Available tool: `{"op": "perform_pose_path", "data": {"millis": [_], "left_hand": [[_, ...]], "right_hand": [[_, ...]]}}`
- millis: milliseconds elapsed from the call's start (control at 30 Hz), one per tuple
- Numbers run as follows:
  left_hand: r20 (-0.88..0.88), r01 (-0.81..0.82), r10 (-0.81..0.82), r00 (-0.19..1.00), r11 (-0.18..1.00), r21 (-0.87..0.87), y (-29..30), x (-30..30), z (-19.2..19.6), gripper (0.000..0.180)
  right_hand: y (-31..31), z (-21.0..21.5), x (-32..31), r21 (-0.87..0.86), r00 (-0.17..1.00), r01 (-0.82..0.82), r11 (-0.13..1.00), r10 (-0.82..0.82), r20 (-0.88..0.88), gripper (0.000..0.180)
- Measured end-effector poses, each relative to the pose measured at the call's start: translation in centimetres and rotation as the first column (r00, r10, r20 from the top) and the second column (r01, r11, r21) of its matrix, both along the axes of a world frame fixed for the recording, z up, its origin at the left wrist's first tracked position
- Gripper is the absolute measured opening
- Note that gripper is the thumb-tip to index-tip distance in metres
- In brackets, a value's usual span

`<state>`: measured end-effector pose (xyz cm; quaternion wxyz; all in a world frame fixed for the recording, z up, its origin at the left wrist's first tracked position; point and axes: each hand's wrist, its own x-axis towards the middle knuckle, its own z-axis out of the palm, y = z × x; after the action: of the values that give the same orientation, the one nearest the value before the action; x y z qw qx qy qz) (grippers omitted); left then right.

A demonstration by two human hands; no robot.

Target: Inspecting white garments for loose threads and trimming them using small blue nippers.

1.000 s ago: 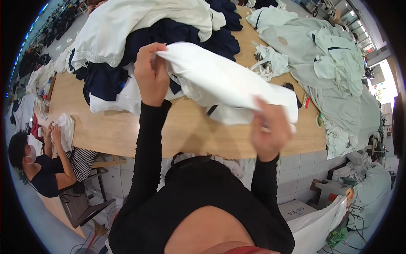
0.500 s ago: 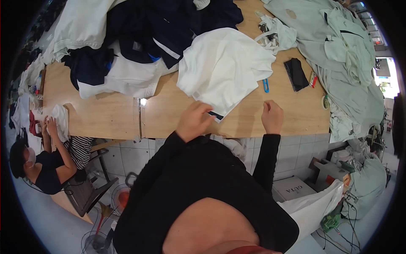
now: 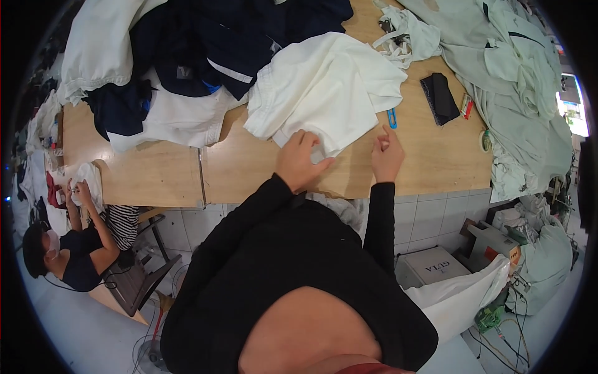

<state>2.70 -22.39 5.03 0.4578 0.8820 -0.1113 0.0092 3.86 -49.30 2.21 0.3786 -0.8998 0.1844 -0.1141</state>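
A white garment (image 3: pixel 330 81) lies bunched on the wooden table in front of me. My left hand (image 3: pixel 301 163) rests at its near edge, thumb and fingers apart and curved, touching the cloth. Just right of the garment's near corner, my right hand (image 3: pixel 387 157) hovers over the table with its fingers curled in. Whatever it may hold is hidden in the fingers. Beyond it, a slim blue looped tool (image 3: pixel 392 117) lies beside the garment.
Navy and white clothes (image 3: pixel 187 56) are heaped at the far left, pale grey-green cloth (image 3: pixel 504 87) at the right. A black flat item (image 3: pixel 440 98) and a roll of tape (image 3: pixel 484 141) lie nearby. A seated co-worker (image 3: pixel 68 249) handles white cloth at the left.
My left hand has moved right along the garment's near edge, and the navy strip at its corner no longer shows. My right hand has shifted left and away from me, nearer the garment.
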Motion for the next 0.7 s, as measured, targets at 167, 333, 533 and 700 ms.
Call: {"op": "perform_pose_path", "data": {"millis": [167,333,533,700], "left_hand": [[-0.023,0.039,-0.036,0.999,0.991,0.126,0.3,0.6,-0.9,0.059],[0.0,0.073,-0.075,0.997,0.971,0.226,1.4,-0.5,-2.2,0.06],[0.014,0.088,-0.093,0.996,0.972,0.217,3.7,-0.9,-3.2,0.061],[0.056,0.09,-0.104,0.993,0.974,0.21,4.4,-1.6,-2.5,0.059]], "right_hand": [[3.5,5.2,1.9,0.141,0.934,-0.354,0.925,0.358,0.001,0.027],[7.0,3.3,-1.1,0.101,0.819,-0.569,0.816,0.574,-0.021,0.02],[3.9,2.7,-1.6,0.062,0.956,-0.285,0.956,0.279,0.091,0.007],[2.3,4.3,-2.8,0.132,0.96,-0.282,0.95,0.279,0.036,0.006]]}}
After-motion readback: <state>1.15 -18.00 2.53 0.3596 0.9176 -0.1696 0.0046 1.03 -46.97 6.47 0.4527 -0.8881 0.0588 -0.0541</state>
